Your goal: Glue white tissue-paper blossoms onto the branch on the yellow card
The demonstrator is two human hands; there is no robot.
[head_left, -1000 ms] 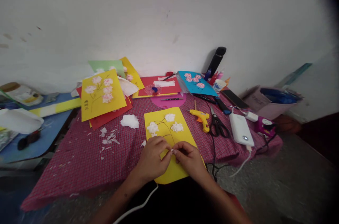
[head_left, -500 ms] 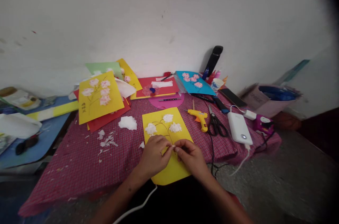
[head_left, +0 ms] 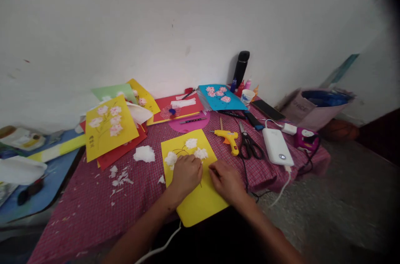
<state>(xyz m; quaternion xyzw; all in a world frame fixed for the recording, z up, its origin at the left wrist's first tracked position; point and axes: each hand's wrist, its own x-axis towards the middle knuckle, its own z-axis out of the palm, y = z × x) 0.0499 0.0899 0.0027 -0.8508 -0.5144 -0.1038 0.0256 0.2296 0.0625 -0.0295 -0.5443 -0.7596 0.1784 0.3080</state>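
Observation:
My left hand (head_left: 186, 174) is closed over the middle of a yellow card (head_left: 203, 207), below its white paper flowers (head_left: 191, 143). Its fingertips are turned away, so anything inside them is hidden. A short gap to the right, my right hand (head_left: 227, 180) is curled with thumb and fingers together above the card's right edge; I cannot make out what it holds. Brown stems are drawn on the card, partly covered by the left hand. A torn piece of white paper (head_left: 144, 154) lies left of the card, with paper scraps (head_left: 122, 178) nearer me.
Right of the card lie a yellow glue gun (head_left: 227, 138), black scissors (head_left: 249, 145) and a white power bank (head_left: 277, 146) with cables. Finished flower cards (head_left: 109, 128) are stacked at left. A blue card (head_left: 220, 97), paper cup (head_left: 248, 96) and black bottle (head_left: 241, 68) stand or lie behind.
My hands have moved apart from their joined pinch on a small white bit, which no longer shows. The left hand has closed further. The view has shifted slightly.

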